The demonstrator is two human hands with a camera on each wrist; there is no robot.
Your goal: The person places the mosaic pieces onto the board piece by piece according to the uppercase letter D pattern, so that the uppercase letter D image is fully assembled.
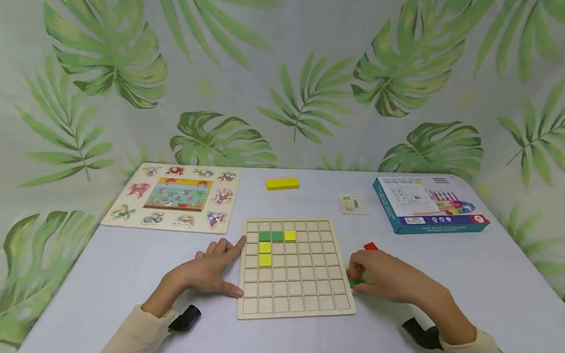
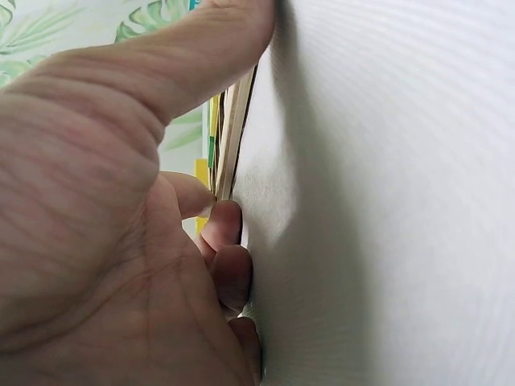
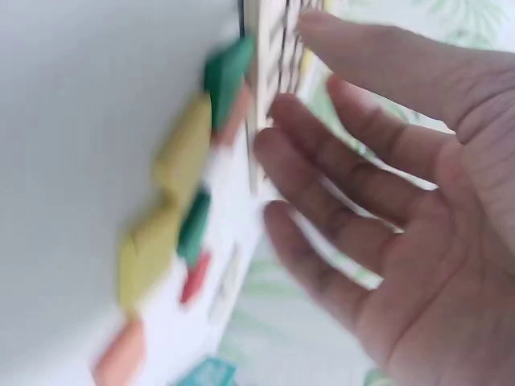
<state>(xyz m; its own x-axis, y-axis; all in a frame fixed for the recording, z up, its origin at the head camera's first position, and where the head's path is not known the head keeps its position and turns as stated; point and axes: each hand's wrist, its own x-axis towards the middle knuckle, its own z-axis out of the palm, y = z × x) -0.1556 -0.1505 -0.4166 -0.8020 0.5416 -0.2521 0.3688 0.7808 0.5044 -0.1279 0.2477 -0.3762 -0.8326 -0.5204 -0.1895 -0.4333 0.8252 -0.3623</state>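
Resting left hand: fingers spread flat, touching grid board left edge.
Right hand: fingers relaxed, spread over loose blocks.

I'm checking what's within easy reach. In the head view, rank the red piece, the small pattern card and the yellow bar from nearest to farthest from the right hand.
1. Red piece: just beyond the right hand.
2. Pattern card: mid-table, left of the box.
3. Yellow bar: far edge, beyond the grid board.
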